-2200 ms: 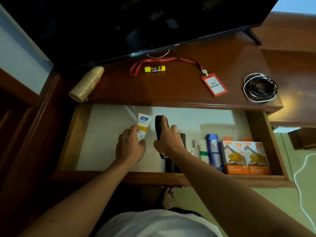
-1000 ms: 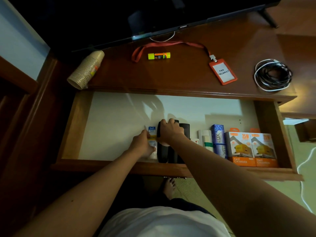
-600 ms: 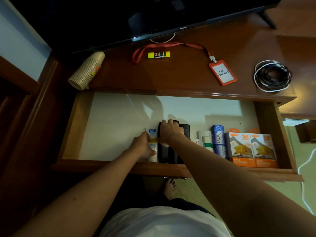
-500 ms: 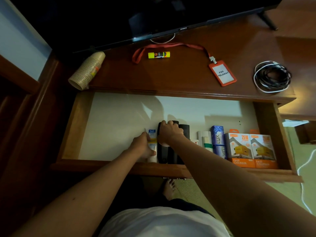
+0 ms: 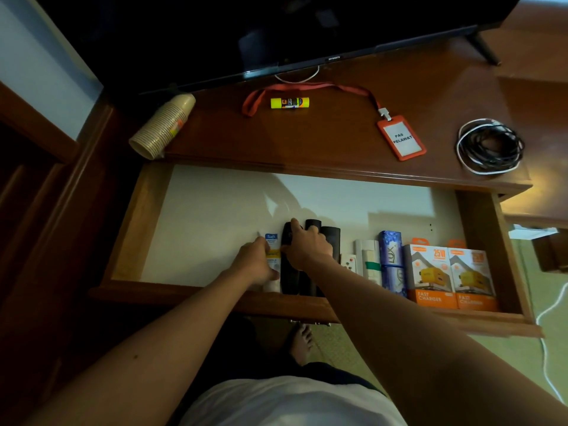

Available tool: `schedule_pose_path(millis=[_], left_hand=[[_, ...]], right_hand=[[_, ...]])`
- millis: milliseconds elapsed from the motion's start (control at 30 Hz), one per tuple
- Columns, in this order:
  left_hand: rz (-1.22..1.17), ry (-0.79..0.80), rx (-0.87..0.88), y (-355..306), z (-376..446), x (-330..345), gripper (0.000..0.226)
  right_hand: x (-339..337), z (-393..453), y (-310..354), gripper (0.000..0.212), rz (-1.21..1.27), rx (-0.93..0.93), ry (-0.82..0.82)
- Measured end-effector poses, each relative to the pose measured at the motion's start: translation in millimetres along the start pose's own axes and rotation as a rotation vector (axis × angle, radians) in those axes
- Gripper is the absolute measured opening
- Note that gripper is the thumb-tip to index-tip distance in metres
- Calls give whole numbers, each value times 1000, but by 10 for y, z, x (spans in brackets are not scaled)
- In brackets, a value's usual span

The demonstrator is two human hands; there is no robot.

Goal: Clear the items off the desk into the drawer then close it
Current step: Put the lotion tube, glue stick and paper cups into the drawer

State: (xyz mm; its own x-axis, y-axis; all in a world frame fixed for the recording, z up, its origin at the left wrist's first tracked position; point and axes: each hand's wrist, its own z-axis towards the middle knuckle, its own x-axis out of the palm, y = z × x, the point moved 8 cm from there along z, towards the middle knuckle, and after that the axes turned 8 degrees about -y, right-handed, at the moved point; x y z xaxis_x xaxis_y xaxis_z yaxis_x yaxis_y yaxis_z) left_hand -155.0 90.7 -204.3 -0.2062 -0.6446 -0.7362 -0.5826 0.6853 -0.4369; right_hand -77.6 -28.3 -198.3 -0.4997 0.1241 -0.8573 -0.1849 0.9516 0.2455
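Note:
The wooden drawer [image 5: 132, 222] stands pulled out under the desk top [image 5: 338, 142]. Inside, against its front wall, my left hand [image 5: 255, 262] grips a white and yellow cream tube [image 5: 272, 244]. Right beside it my right hand [image 5: 309, 247] is closed over a black remote [image 5: 289, 272], which lies next to other black items [image 5: 330, 238]. On the desk lie a stack of paper cups [image 5: 163, 126], a yellow glue stick [image 5: 289, 103], an orange badge holder [image 5: 402, 139] with its red lanyard [image 5: 310, 86], and a coiled cable [image 5: 488, 146].
Further right in the drawer stand a white box [image 5: 368, 259], a blue soap box [image 5: 391, 256] and two orange charger boxes [image 5: 448, 278]. The drawer's left half shows bare white lining. A television [image 5: 276, 29] stands at the back of the desk. My bare foot [image 5: 302, 344] is below.
Both hands have brought the tube and the remote down from mid-drawer to the front wall beside the other items. Over the last half second they hardly move.

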Motion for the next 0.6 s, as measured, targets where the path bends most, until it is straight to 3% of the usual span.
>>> schedule_pose_path(millis=[367,467,600], left_hand=[[65,47,62,-28,45,-64,57],[97,33,129,-90,135,-301,41],[66,-173,216,-255,351,-1033,33]], right_hand=[[-51,25,0,74,40,78,-14],[-280,37,115,52,111,83,-98],[-856,136,480,33,239,49,-277]])
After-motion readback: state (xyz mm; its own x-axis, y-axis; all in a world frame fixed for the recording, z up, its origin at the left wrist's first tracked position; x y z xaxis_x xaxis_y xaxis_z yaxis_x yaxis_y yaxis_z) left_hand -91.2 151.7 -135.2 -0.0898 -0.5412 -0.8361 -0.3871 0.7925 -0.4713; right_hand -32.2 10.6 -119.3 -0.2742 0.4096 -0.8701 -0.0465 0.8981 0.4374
